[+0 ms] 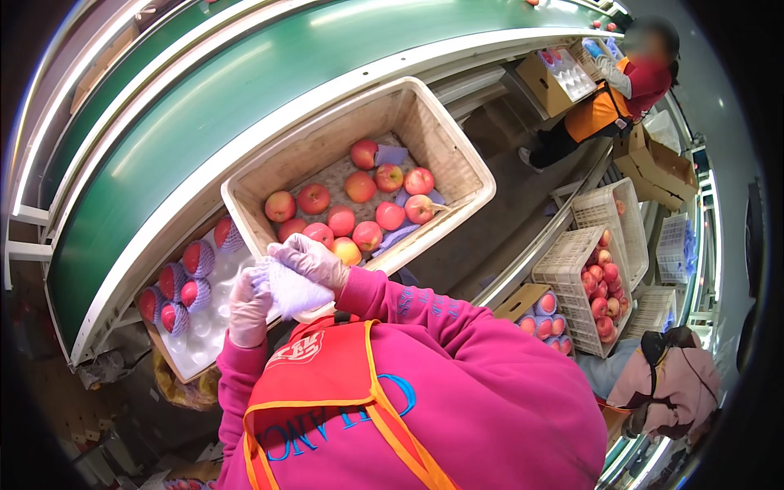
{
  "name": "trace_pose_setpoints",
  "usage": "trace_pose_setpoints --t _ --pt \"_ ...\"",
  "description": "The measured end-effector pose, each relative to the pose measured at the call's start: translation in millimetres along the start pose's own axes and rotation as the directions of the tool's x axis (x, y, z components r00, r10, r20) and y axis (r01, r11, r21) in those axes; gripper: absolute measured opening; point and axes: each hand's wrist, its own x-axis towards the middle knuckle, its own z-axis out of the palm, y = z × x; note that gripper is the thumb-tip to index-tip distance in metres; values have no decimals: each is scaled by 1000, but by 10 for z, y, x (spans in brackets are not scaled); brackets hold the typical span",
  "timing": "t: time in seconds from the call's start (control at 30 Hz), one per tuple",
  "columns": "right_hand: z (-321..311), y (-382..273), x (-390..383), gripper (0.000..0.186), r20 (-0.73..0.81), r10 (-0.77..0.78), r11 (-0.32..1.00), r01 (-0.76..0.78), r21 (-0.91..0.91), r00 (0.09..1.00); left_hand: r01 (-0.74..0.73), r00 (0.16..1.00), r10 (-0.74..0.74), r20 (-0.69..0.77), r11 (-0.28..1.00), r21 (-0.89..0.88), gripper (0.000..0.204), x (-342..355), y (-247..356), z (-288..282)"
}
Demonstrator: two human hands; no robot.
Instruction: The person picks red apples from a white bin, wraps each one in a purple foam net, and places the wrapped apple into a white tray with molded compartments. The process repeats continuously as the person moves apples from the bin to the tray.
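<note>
My gloved left hand (249, 306) and gloved right hand (314, 265) are closed on a pale lavender foam net (286, 290), held in front of my chest. Just beyond them sits a worn cream plastic tub (478, 184) holding several loose red apples (359, 186) and lavender foam pieces. To the left of my hands, a white moulded tray (204, 331) in a box holds several apples in foam nets (198, 259). Whether an apple is inside the net between my hands, I cannot tell.
A green conveyor (163, 155) curves behind the tub. A person in orange (608, 106) works at a boxed tray (563, 73) at upper right. A second person (665, 384) bends at lower right, near crates of apples (559, 286) and cardboard boxes (653, 171).
</note>
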Motion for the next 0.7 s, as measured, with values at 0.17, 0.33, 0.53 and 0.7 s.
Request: trace_pose_setpoints --t 0.17,0.33,0.53,0.7 --pt "16 -37 -129 35 45 -63 939 74 -337 997 -65 972 188 -143 794 604 22 37 -44 -42" --pt "-162 -30 -69 26 -217 -264 682 23 -731 940 -222 946 294 -135 893 391 32 140 -211 -4" --pt "-330 63 -130 22 -22 -471 598 301 -743 882 359 930 -366 -11 918 -167 45 120 -432 -85" --pt "-758 -312 -137 16 307 -34 713 238 -660 951 454 890 -385 245 797 -399 42 194 -115 525"
